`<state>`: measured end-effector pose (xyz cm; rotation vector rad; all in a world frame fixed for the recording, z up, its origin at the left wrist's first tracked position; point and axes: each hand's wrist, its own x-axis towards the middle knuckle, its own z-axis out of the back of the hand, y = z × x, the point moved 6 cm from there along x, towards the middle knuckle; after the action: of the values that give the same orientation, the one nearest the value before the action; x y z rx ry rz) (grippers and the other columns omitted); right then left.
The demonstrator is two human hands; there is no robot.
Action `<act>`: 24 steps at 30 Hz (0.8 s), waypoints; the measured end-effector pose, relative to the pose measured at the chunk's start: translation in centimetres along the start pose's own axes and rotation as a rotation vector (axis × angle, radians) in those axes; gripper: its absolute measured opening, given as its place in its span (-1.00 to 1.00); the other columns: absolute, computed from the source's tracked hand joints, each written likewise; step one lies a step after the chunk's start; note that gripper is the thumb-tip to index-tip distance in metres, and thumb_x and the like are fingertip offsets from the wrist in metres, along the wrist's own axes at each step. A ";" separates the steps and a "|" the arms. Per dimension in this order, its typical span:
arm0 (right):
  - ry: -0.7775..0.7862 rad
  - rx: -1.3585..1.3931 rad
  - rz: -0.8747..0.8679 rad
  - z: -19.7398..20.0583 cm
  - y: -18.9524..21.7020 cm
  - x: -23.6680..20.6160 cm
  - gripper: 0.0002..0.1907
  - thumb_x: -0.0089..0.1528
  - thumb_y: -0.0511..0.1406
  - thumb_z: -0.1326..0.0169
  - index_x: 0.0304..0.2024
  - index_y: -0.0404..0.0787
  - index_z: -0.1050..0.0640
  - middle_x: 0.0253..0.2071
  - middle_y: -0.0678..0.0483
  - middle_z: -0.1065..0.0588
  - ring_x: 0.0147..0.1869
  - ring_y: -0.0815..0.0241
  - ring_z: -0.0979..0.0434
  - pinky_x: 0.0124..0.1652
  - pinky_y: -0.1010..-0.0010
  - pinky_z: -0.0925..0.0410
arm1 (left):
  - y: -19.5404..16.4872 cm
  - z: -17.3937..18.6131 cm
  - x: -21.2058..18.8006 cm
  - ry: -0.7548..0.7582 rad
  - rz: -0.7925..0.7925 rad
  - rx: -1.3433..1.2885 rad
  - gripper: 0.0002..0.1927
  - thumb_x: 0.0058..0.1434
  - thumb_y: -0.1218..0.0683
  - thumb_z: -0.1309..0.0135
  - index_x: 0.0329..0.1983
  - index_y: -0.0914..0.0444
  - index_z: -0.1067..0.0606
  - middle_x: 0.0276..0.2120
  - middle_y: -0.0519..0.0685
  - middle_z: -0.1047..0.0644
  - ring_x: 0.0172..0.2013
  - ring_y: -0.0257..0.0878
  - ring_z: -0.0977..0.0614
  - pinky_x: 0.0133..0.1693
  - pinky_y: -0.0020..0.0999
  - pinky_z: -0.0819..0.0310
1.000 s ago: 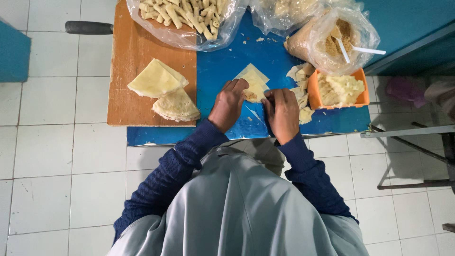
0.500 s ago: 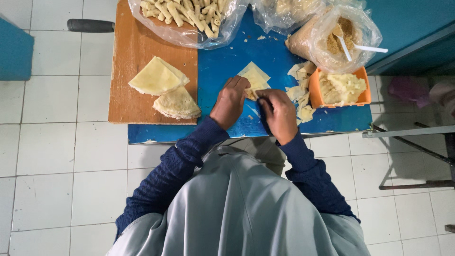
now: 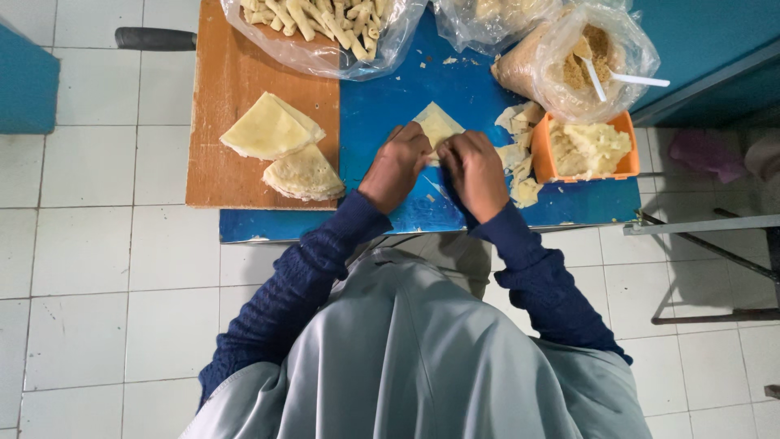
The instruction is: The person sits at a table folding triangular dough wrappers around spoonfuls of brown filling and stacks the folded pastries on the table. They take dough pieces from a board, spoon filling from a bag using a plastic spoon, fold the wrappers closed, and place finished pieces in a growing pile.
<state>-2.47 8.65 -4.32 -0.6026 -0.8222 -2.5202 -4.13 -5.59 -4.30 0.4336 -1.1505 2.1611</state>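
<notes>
both hands closer together now | left hand point(image 3: 396, 165) and right hand point(image 3: 475, 169) pinch pale triangular pastry wrapper point(image 3: 439, 126) | clear bag of finished rolls point(image 3: 325, 24) full (two wrapper stacks point(image 3: 280, 148) left)

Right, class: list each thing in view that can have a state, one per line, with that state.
Pastry wrapper: on the blue table, near edge under both hands.
Left hand: pressing the wrapper.
Right hand: pressing the wrapper.
Folded wrapper stacks: on the wooden board.
Bag of rolls: open.
Bag of crumbs: open, white spoon inside.
Orange tub: full.
</notes>
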 end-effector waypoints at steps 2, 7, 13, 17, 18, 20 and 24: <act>0.002 0.036 -0.032 0.2 -0.6 0.5 -0.91 0.29 -0.41 -0.19 -0.26 -0.31 -0.53 -0.27 -0.09 -0.47 -0.10 -0.14 -0.45 -0.12 0.11 -0.33 | -0.1 -0.4 0.9 -0.009 -0.025 0.092 -0.94 0.16 0.29 -0.09 -0.32 0.31 -0.47 -0.21 0.12 -0.47 -0.13 0.10 -0.50 -0.09 -0.08 -0.44; -0.049 0.038 -0.007 0.9 -1.5 1.0 -0.91 0.26 -0.42 -0.20 -0.21 -0.33 -0.55 -0.21 -0.10 -0.49 -0.07 -0.13 -0.47 -0.10 0.13 -0.34 | 0.0 -1.7 3.1 -0.009 0.009 0.148 -0.97 0.20 0.28 -0.02 -0.35 0.31 -0.44 -0.26 0.11 -0.48 -0.16 0.11 -0.52 -0.13 -0.05 -0.44; -0.031 -0.054 0.077 1.5 -1.4 -0.3 -0.90 0.30 -0.41 -0.21 -0.13 -0.30 -0.61 -0.18 -0.07 -0.51 -0.05 -0.09 -0.49 -0.08 0.14 -0.38 | -0.6 -2.3 3.1 -0.001 0.026 0.102 -0.95 0.14 0.33 0.00 -0.35 0.35 -0.43 -0.19 0.17 -0.43 -0.14 0.16 -0.54 -0.16 -0.03 -0.44; -0.035 -0.063 0.103 1.6 -0.6 -0.7 -0.86 0.24 -0.38 -0.25 -0.17 -0.32 -0.60 -0.19 -0.09 -0.50 -0.06 -0.10 -0.48 -0.10 0.14 -0.38 | -0.6 -1.7 2.0 0.044 0.028 -0.038 -0.96 0.15 0.33 -0.03 -0.36 0.38 -0.40 -0.13 0.21 -0.37 -0.14 0.18 -0.53 -0.17 -0.04 -0.42; -0.038 -0.062 0.102 1.5 -0.4 -0.7 -0.85 0.24 -0.38 -0.25 -0.18 -0.32 -0.59 -0.19 -0.09 -0.51 -0.06 -0.09 -0.49 -0.10 0.14 -0.38 | -0.5 -1.5 1.7 0.046 0.023 -0.038 -0.96 0.15 0.33 -0.02 -0.35 0.38 -0.40 -0.12 0.20 -0.37 -0.13 0.17 -0.53 -0.16 -0.05 -0.43; -0.027 -0.061 0.090 1.0 0.3 -0.8 -0.87 0.25 -0.38 -0.27 -0.16 -0.28 -0.61 -0.20 -0.08 -0.51 -0.07 -0.09 -0.49 -0.11 0.15 -0.38 | -0.2 -1.1 1.0 0.045 0.019 -0.013 -0.95 0.16 0.34 -0.01 -0.36 0.40 -0.38 -0.13 0.19 -0.37 -0.12 0.17 -0.52 -0.15 -0.06 -0.43; 0.005 0.018 0.014 -0.1 1.1 -0.5 -0.82 0.23 -0.38 -0.28 -0.16 -0.33 -0.57 -0.22 -0.07 -0.51 -0.09 -0.08 -0.51 -0.13 0.15 -0.38 | 1.0 0.2 0.6 0.035 0.008 -0.012 -0.94 0.16 0.34 0.00 -0.39 0.39 -0.36 -0.14 0.18 -0.37 -0.12 0.14 -0.52 -0.14 -0.07 -0.43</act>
<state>-1.53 7.86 -4.16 -0.5945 -0.8352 -2.4979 -5.23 -5.92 -4.50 0.3856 -1.1476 2.1592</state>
